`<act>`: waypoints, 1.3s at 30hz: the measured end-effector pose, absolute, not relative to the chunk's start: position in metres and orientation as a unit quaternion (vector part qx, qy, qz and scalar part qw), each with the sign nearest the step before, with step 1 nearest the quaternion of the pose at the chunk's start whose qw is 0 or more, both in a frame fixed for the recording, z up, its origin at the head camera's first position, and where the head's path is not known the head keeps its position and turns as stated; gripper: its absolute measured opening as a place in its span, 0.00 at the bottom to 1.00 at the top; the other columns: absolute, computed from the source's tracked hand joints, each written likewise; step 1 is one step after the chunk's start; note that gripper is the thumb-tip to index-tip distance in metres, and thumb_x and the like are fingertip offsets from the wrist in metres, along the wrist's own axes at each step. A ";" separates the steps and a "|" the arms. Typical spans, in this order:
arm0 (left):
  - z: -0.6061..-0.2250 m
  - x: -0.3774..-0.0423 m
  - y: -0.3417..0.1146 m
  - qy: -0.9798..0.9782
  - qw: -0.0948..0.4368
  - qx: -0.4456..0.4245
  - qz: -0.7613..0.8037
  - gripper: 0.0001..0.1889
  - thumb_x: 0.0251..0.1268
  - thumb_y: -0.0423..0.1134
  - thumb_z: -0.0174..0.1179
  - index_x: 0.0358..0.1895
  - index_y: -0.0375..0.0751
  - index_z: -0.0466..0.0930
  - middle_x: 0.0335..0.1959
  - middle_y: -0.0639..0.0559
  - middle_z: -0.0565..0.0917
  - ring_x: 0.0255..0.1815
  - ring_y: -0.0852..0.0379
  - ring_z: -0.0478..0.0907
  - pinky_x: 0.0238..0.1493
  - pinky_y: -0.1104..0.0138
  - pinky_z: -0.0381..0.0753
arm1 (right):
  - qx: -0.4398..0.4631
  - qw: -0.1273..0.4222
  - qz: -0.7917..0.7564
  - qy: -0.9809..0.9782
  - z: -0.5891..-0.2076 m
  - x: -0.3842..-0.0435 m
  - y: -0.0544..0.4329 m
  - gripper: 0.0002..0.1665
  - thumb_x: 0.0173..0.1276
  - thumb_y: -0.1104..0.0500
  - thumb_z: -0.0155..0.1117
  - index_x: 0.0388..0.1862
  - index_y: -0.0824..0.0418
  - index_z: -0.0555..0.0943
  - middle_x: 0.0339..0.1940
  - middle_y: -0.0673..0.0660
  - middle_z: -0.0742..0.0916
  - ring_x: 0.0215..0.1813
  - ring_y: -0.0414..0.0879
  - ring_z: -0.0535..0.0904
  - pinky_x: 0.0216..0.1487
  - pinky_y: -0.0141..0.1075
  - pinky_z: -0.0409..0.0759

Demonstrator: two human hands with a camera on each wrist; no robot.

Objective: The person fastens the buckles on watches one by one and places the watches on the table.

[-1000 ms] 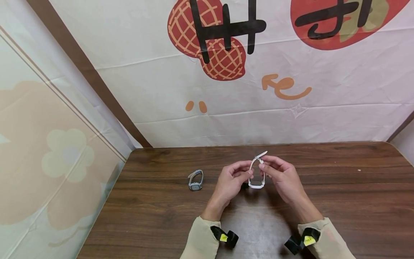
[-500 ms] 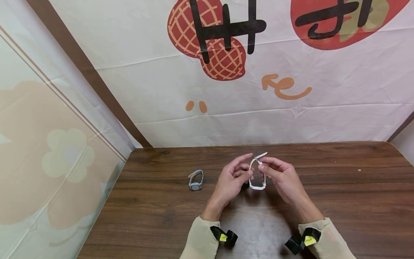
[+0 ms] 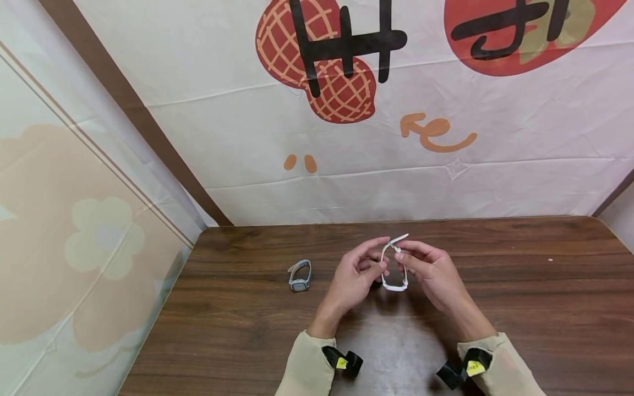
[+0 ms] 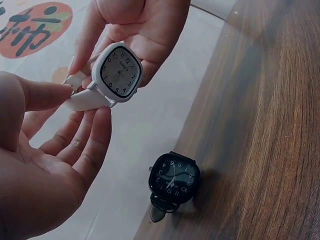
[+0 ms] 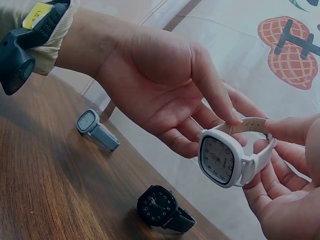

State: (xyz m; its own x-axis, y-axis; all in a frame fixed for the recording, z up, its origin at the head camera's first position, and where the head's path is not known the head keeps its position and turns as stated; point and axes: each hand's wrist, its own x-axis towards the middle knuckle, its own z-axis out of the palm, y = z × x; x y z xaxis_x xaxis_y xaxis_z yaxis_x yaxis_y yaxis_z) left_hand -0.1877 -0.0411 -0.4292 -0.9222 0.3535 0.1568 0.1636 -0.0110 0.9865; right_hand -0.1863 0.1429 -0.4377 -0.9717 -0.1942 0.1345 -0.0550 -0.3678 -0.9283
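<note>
Between both hands is a white wristwatch (image 3: pixel 394 287), its strap closed into a loop and one strap end sticking out at the far side. My left hand (image 3: pixel 353 281) pinches the left side of the strap between thumb and fingers. On the other side, my right hand (image 3: pixel 437 270) pinches the strap near its buckle. The right wrist view shows the watch's square white dial (image 5: pixel 217 160) with dark numerals. Below the hands, a black wristwatch (image 4: pixel 174 177) rests on the table; my left hand mostly hides it in the head view.
A grey-blue wristwatch (image 3: pixel 299 285) stands on the brown wooden table (image 3: pixel 223 330), left of my hands. Behind the table's far edge hangs a white printed cloth (image 3: pixel 346 192). A small white speck (image 3: pixel 550 260) lies at the right.
My left index finger has lifted off the strap and straightened toward its far end. The white wristwatch has shifted slightly toward me and to the right.
</note>
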 end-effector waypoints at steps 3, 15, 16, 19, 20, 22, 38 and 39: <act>-0.429 -0.188 -0.042 0.695 0.071 0.184 0.691 0.24 0.69 0.25 0.54 0.67 0.40 0.73 0.45 0.30 0.80 0.39 0.41 0.83 0.39 0.63 0.83 | -0.112 0.044 -0.819 0.560 -0.438 -0.187 0.142 0.11 0.69 0.70 0.62 0.45 0.58 0.85 0.36 0.49 0.87 0.34 0.41 0.80 0.37 0.29 0.80; -0.429 -0.188 -0.042 0.698 0.072 0.203 0.683 0.26 0.68 0.25 0.54 0.69 0.41 0.70 0.46 0.26 0.80 0.41 0.32 0.82 0.39 0.59 0.84 | -0.108 0.058 -0.806 0.579 -0.438 -0.186 0.142 0.11 0.69 0.69 0.63 0.47 0.58 0.85 0.38 0.49 0.88 0.35 0.40 0.80 0.35 0.29 0.80; -0.429 -0.188 -0.042 0.697 0.071 0.202 0.684 0.26 0.68 0.25 0.55 0.69 0.41 0.71 0.46 0.26 0.80 0.41 0.32 0.82 0.38 0.60 0.84 | -0.109 0.058 -0.807 0.578 -0.438 -0.185 0.142 0.11 0.69 0.69 0.63 0.47 0.58 0.85 0.38 0.49 0.88 0.35 0.40 0.80 0.35 0.29 0.80; -0.429 -0.188 -0.042 0.695 0.067 0.199 0.688 0.24 0.68 0.25 0.55 0.67 0.39 0.72 0.45 0.27 0.81 0.41 0.32 0.82 0.38 0.61 0.84 | -0.108 0.057 -0.808 0.576 -0.438 -0.185 0.141 0.11 0.69 0.69 0.63 0.47 0.59 0.85 0.38 0.49 0.88 0.36 0.40 0.81 0.36 0.29 0.80; -0.429 -0.188 -0.042 0.694 0.066 0.197 0.689 0.23 0.68 0.25 0.55 0.66 0.39 0.73 0.45 0.28 0.81 0.41 0.32 0.82 0.38 0.60 0.84 | -0.107 0.057 -0.808 0.576 -0.438 -0.185 0.141 0.11 0.69 0.69 0.63 0.47 0.59 0.85 0.39 0.50 0.88 0.37 0.40 0.81 0.36 0.29 0.80; -0.429 -0.188 -0.042 0.692 0.065 0.195 0.692 0.23 0.68 0.25 0.55 0.65 0.39 0.73 0.45 0.29 0.82 0.41 0.32 0.82 0.39 0.56 0.84 | -0.105 0.056 -0.808 0.577 -0.438 -0.185 0.141 0.11 0.69 0.69 0.63 0.47 0.59 0.85 0.39 0.50 0.88 0.37 0.40 0.81 0.36 0.29 0.81; -0.429 -0.188 -0.040 0.697 0.026 0.155 0.699 0.16 0.64 0.26 0.63 0.55 0.35 0.81 0.43 0.35 0.86 0.42 0.45 0.85 0.42 0.67 0.84 | -0.121 0.049 -0.816 0.563 -0.440 -0.186 0.138 0.11 0.69 0.70 0.62 0.47 0.60 0.84 0.37 0.51 0.88 0.37 0.40 0.82 0.39 0.30 0.82; -0.429 -0.188 -0.040 0.698 0.026 0.157 0.698 0.17 0.63 0.26 0.63 0.55 0.35 0.81 0.44 0.36 0.86 0.42 0.48 0.85 0.42 0.70 0.83 | -0.120 0.046 -0.818 0.561 -0.440 -0.186 0.138 0.11 0.69 0.70 0.62 0.47 0.60 0.84 0.38 0.51 0.88 0.37 0.40 0.82 0.40 0.30 0.83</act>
State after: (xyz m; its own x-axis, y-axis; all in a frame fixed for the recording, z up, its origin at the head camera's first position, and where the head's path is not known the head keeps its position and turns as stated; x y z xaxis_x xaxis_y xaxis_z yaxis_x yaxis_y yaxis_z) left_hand -0.1880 -0.0396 -0.4293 -0.9493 0.2555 0.1831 0.1829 -0.0247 0.9828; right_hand -0.1857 0.1382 -0.4395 -0.9670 -0.2101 0.1442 -0.0589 -0.3662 -0.9287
